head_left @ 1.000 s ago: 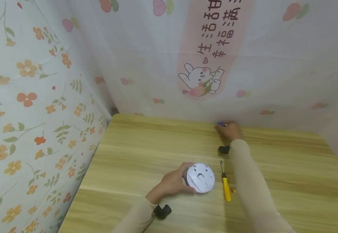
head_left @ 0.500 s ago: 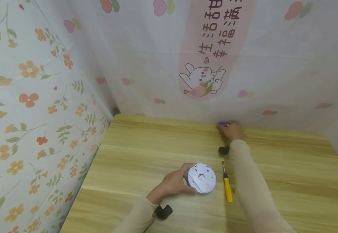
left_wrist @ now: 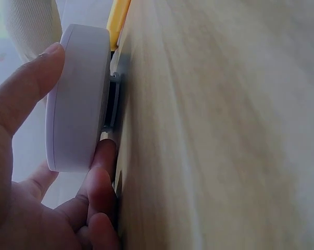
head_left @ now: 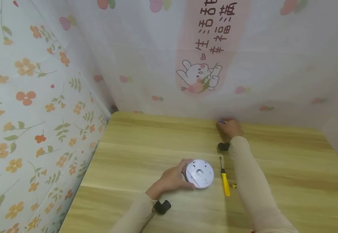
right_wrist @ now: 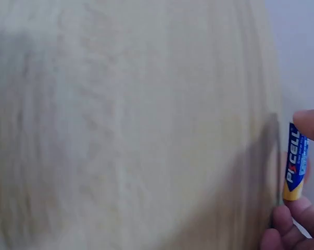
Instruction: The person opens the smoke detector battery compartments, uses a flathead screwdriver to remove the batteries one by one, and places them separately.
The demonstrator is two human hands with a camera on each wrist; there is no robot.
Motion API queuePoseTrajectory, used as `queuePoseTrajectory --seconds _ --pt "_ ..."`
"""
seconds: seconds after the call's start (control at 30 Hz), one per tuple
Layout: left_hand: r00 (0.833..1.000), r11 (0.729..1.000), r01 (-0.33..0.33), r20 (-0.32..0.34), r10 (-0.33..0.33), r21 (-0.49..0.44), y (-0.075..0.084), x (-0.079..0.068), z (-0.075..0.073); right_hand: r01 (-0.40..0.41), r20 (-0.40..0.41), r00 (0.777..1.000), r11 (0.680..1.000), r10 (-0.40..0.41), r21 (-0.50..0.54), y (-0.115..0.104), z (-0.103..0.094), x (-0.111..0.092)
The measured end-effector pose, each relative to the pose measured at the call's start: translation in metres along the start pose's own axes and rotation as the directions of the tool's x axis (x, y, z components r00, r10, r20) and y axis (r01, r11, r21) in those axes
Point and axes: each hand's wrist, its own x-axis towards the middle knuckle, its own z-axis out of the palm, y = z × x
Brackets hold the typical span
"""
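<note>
My left hand [head_left: 174, 178] holds a round white device [head_left: 205, 174] by its left side, just over the wooden table. In the head view its face has small slots and a round central recess. From the left wrist, the device [left_wrist: 78, 99] stands edge-on, thumb on its rim and fingers underneath, a dark bracket [left_wrist: 112, 101] towards the tabletop. At the table's far edge, my right hand [head_left: 230, 128] pinches a blue and yellow battery [right_wrist: 296, 161] between thumb and fingers. The battery [head_left: 222, 122] is mostly covered by the hand in the head view.
A screwdriver [head_left: 225, 183] with a yellow handle lies between the device and my right sleeve. Beside that sleeve is a small yellow item [head_left: 234, 186], partly hidden. A white printed cloth [head_left: 145, 64] hangs behind the table [head_left: 145, 139]; a floral one [head_left: 40, 129] hangs on the left.
The head view has shifted slightly. My left hand still holds the round device and my right hand still pinches the battery at the far edge, both almost in place.
</note>
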Motion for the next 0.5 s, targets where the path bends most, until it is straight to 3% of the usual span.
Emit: queuePoseTrajectory --seconds 0.2,0.5 --pt "1.0 1.0 -0.022 -0.006 0.022 0.002 0.003 0.001 0.002 0.005 0.058 0.998 0.998 -0.008 0.062 -0.001 -0.015 -0.012" --pt "1.0 1.0 0.001 -0.005 -0.001 -0.003 0.003 -0.001 0.003 -0.006 0.076 0.997 1.0 0.005 0.016 0.0 -0.036 -0.031"
